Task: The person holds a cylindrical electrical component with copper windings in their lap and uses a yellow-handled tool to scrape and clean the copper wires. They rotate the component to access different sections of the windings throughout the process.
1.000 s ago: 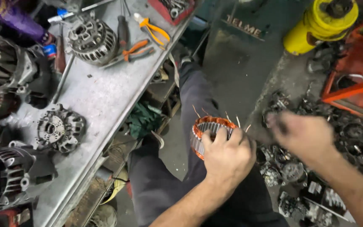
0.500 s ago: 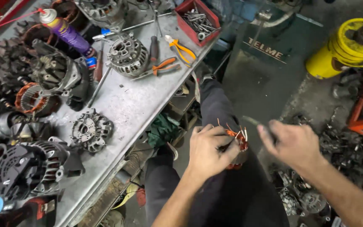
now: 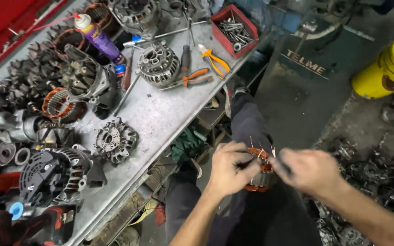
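At the workbench's (image 3: 160, 114) far edge we see a purple spray can (image 3: 97, 38) with a white cap lying tilted. Beyond the bench's right corner, a dark cabinet (image 3: 297, 91) carries pale lettering on its face.

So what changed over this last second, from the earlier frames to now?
The right hand, apart from the copper-wound stator a second ago, has closed in on its wire leads. The left hand still grips the stator but has turned it, so the ring's opening no longer faces up. The view swung left, showing more of the metal bench. The parts and pliers on it stayed put.
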